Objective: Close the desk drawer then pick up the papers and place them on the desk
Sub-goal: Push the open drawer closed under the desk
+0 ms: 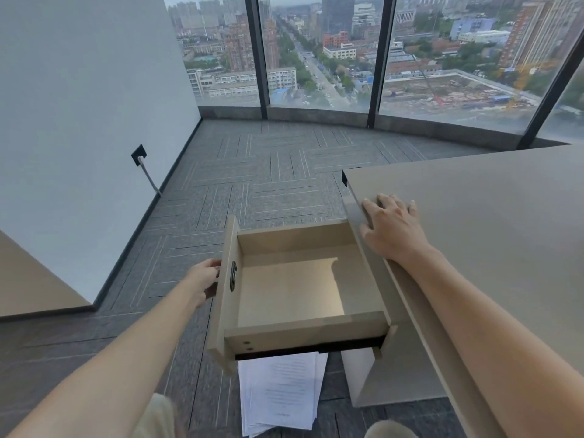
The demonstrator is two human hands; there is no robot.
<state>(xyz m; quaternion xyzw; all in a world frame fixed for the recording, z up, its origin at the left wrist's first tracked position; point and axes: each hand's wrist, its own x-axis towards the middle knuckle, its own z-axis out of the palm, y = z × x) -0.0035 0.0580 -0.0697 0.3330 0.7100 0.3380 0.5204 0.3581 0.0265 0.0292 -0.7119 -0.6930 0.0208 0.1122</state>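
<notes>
The beige desk drawer [290, 292] stands pulled far out to the left of the desk [493, 235], and its inside is bare. My left hand [205, 281] presses against the outer face of the drawer front [226, 289], fingers curled at its handle side. My right hand [390, 227] lies flat, fingers spread, on the desk's top near its left edge. A stack of white printed papers [279, 393] lies on the carpet under the drawer, its upper part hidden by the drawer.
Grey patterned carpet [252, 184] stretches toward floor-to-ceiling windows [316, 58]. A white wall [79, 121] with a socket and cable [142, 159] is at the left. My knees show at the bottom edge.
</notes>
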